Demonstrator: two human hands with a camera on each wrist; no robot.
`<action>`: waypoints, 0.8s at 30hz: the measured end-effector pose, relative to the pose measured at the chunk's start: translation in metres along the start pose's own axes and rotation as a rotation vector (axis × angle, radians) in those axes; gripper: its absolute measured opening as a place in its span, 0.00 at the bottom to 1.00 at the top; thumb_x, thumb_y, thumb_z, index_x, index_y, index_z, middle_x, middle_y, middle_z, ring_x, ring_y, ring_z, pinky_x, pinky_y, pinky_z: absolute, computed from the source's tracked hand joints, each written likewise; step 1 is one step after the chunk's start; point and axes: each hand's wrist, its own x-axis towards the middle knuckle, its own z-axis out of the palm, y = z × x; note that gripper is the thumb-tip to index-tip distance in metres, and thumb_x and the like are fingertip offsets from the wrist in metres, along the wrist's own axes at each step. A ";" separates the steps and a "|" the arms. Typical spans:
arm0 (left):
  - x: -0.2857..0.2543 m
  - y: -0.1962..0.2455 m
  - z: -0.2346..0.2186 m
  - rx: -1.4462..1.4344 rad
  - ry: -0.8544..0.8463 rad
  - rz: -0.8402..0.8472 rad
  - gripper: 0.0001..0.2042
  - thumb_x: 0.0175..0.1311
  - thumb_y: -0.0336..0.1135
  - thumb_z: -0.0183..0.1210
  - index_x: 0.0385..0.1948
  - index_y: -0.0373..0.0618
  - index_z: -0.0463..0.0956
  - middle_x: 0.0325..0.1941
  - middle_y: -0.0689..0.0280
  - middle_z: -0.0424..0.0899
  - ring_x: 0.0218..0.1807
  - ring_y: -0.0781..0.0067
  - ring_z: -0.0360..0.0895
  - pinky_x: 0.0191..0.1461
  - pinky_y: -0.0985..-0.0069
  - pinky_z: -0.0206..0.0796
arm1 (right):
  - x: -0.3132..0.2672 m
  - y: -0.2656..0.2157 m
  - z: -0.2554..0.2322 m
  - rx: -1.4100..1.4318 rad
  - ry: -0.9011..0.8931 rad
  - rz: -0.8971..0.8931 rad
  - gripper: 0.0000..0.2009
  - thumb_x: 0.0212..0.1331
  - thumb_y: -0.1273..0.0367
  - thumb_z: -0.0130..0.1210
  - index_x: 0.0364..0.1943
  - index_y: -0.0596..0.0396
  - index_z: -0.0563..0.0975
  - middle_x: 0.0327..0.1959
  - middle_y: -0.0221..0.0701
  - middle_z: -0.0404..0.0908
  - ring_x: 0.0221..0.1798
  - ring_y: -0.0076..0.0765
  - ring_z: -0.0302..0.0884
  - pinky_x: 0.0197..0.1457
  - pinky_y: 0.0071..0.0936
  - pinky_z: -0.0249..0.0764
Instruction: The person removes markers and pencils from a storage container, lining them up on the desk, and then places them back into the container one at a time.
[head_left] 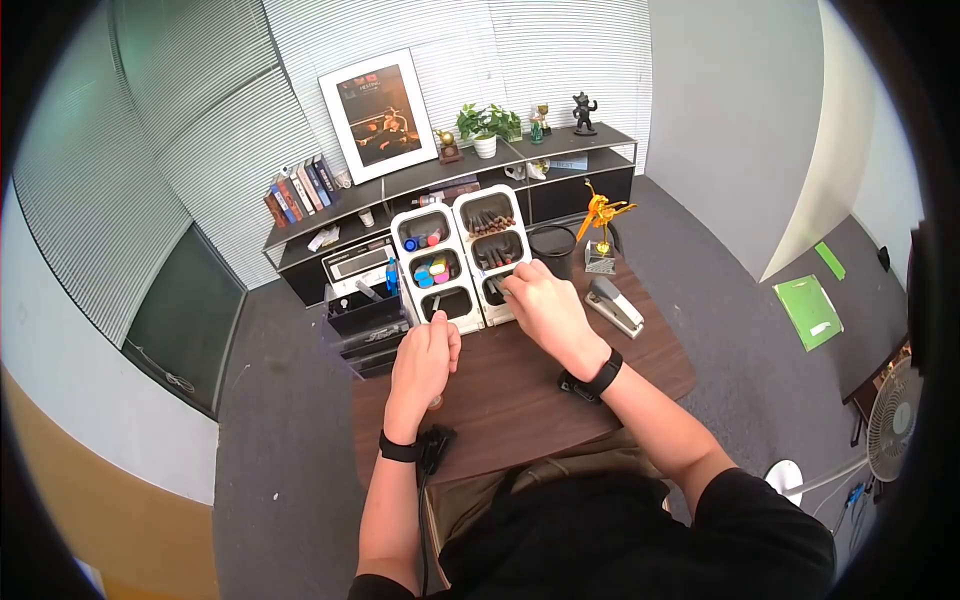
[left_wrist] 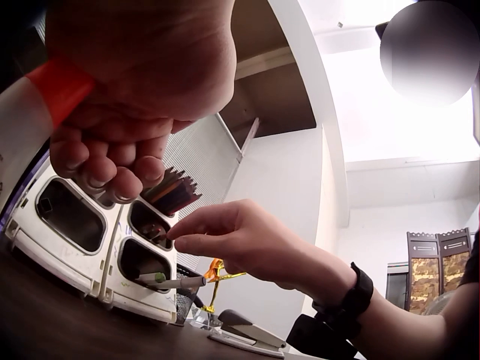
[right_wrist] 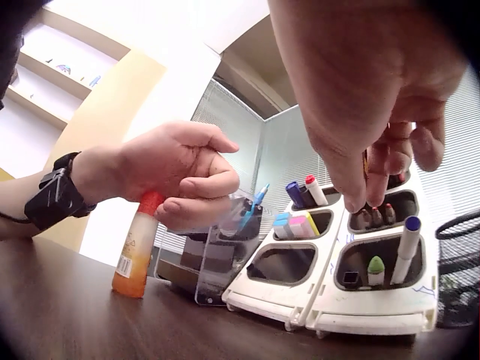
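Observation:
My right hand [head_left: 545, 310] reaches over the right column of a white desk organizer [right_wrist: 319, 300]. In the right wrist view, its thumb and fingertips come close together above the middle compartment, which holds short brown pencils [right_wrist: 376, 216]. A thin orange-brown strip shows between the fingers; I cannot tell whether they pinch it. Capped markers [right_wrist: 406, 251] stand in the compartment below. My left hand [head_left: 422, 362], fingers loosely curled and holding nothing, is in front of the left column. A bottle with a red cap and orange contents [right_wrist: 133, 259] stands below the left hand, its cap partly hidden by it.
A stapler [head_left: 614, 306] and a golden figurine [head_left: 600, 222] stand on the right of the brown table [head_left: 500, 395]. Left of the organizer is a dark drawer box [head_left: 365, 318]; a mesh pen holder [right_wrist: 459, 274] stands at its right. Highlighters [head_left: 432, 271] fill the middle left compartment.

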 end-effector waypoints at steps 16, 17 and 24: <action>-0.001 -0.002 0.000 -0.009 0.001 0.018 0.36 0.88 0.48 0.30 0.12 0.40 0.67 0.11 0.59 0.75 0.18 0.60 0.71 0.32 0.64 0.66 | 0.014 -0.033 0.107 0.260 -0.279 -0.193 0.13 0.66 0.69 0.62 0.52 0.57 0.81 0.47 0.40 0.84 0.44 0.55 0.91 0.44 0.47 0.87; -0.002 0.000 0.000 -0.031 0.003 0.003 0.36 0.88 0.49 0.30 0.12 0.40 0.67 0.12 0.59 0.75 0.18 0.61 0.72 0.31 0.64 0.66 | 0.013 -0.033 0.109 0.260 -0.280 -0.189 0.13 0.66 0.69 0.62 0.52 0.57 0.81 0.47 0.40 0.84 0.44 0.55 0.91 0.44 0.47 0.87; 0.000 -0.004 -0.001 -0.032 -0.015 0.001 0.36 0.88 0.49 0.30 0.13 0.40 0.67 0.12 0.59 0.76 0.17 0.64 0.72 0.30 0.66 0.65 | 0.017 -0.039 0.103 0.271 -0.179 -0.069 0.12 0.67 0.69 0.62 0.52 0.57 0.79 0.48 0.41 0.83 0.43 0.50 0.91 0.44 0.46 0.86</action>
